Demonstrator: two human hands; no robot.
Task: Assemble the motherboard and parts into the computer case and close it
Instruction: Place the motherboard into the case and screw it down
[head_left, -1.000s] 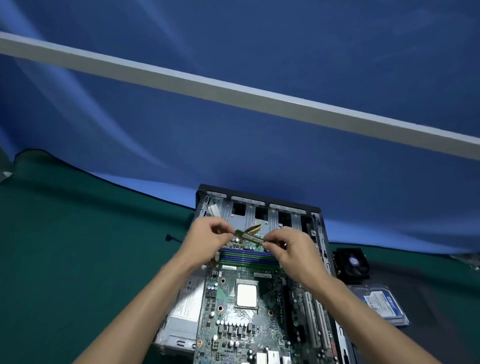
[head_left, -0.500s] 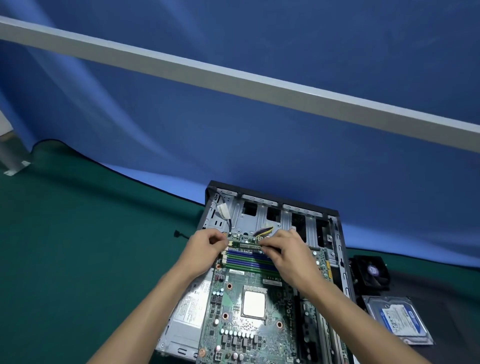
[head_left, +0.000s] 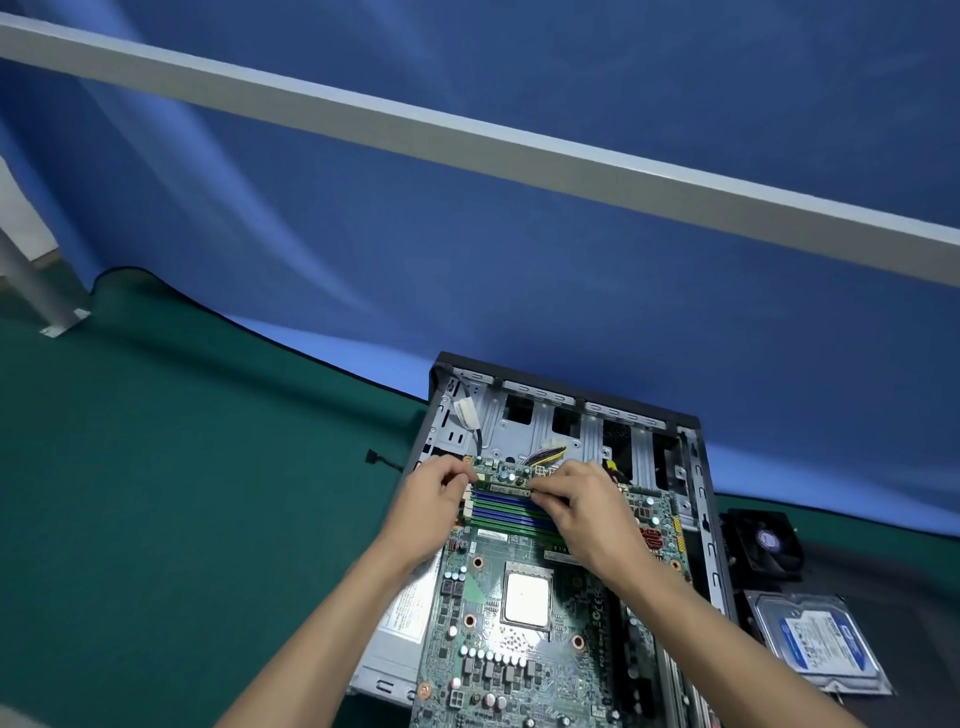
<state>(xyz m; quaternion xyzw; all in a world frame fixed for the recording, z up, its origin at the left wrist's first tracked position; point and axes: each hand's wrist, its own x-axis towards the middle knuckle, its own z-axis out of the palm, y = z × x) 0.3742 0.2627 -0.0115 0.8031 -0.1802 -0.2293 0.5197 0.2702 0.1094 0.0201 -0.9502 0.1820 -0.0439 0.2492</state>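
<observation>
Green circuit board fills the near part of my view: the motherboard (head_left: 524, 623) lies flat inside the open computer case (head_left: 566, 395), with the pale square processor (head_left: 525, 597) near its middle. My two forearms reach in from the bottom edge. Just beyond the processor run the blue and green memory slots (head_left: 506, 512), and over the farthest of them I hold the memory stick (head_left: 509, 487) level. My left hand (head_left: 431, 506) pinches its left end with curled fingers; my right hand (head_left: 589, 512) pinches its right end the same way. A second ago the stick sat tilted and clear above the slots; now it lies parallel to them and right down at the far slot, though I cannot tell whether it is seated. Both hands have come lower and closer to the board with it.

To the right of the case, on the dark mat, lie a hard drive (head_left: 815, 644) with a blue label and, beyond it, a black fan (head_left: 769, 543); neither has shifted. Past the sticks, yellow and black wires (head_left: 545, 458) rise by the case's bare metal bays. Beyond the case, green table cover (head_left: 156, 467) meets a blue curtain (head_left: 467, 249) crossed by a grey bar (head_left: 467, 140).
</observation>
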